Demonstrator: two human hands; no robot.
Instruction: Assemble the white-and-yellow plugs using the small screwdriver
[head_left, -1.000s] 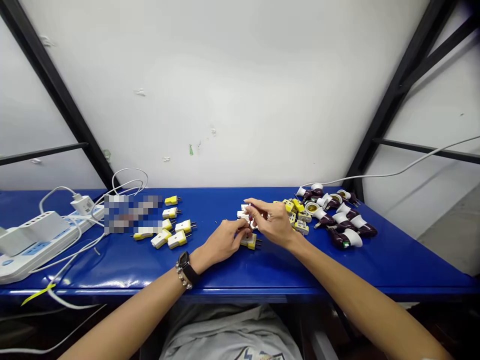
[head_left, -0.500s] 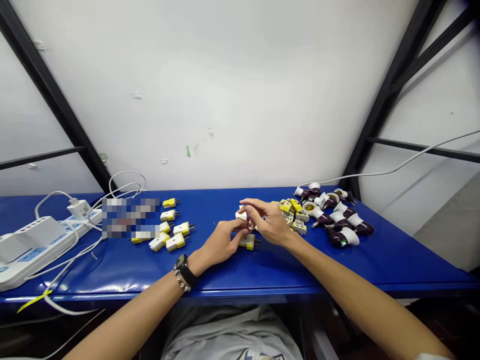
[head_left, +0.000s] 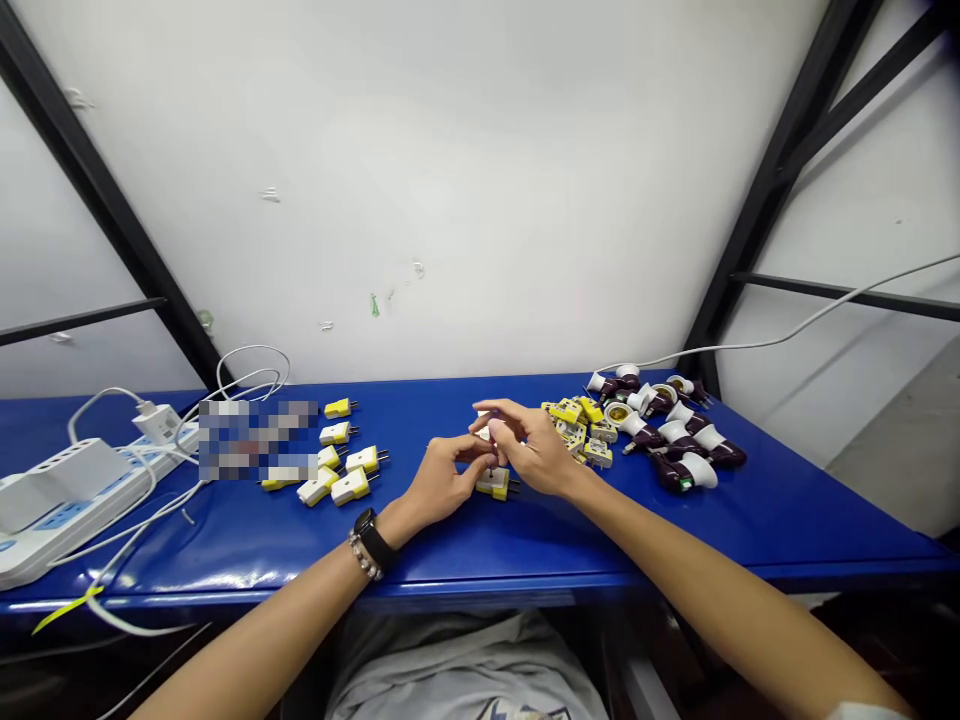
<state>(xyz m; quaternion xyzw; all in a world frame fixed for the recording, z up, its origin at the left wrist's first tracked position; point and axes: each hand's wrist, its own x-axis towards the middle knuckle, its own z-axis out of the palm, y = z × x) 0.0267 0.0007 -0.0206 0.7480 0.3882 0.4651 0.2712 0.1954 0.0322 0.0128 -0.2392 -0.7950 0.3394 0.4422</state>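
My left hand (head_left: 444, 480) and my right hand (head_left: 531, 450) meet above the blue bench, their fingertips around a small white plug part (head_left: 484, 427). The fingers hide most of it, and a thin dark piece shows below it. Just under my hands, a white-and-yellow two-pin plug (head_left: 493, 484) lies on the bench. Several similar plugs (head_left: 349, 486) lie to the left. A heap of yellow plug parts (head_left: 576, 425) sits near my right hand, with several dark purple-and-white lamp holders (head_left: 684, 455) beyond it.
A white power strip (head_left: 67, 510) with a charger (head_left: 157, 422) and white cables lies at the left end of the bench. A blurred patch (head_left: 255, 440) covers part of the bench. A white wall with black steel struts stands behind.
Both hands stay together over the white part, with their fingers shifting slightly. The view has drifted a little, so the bench items sit slightly further left.
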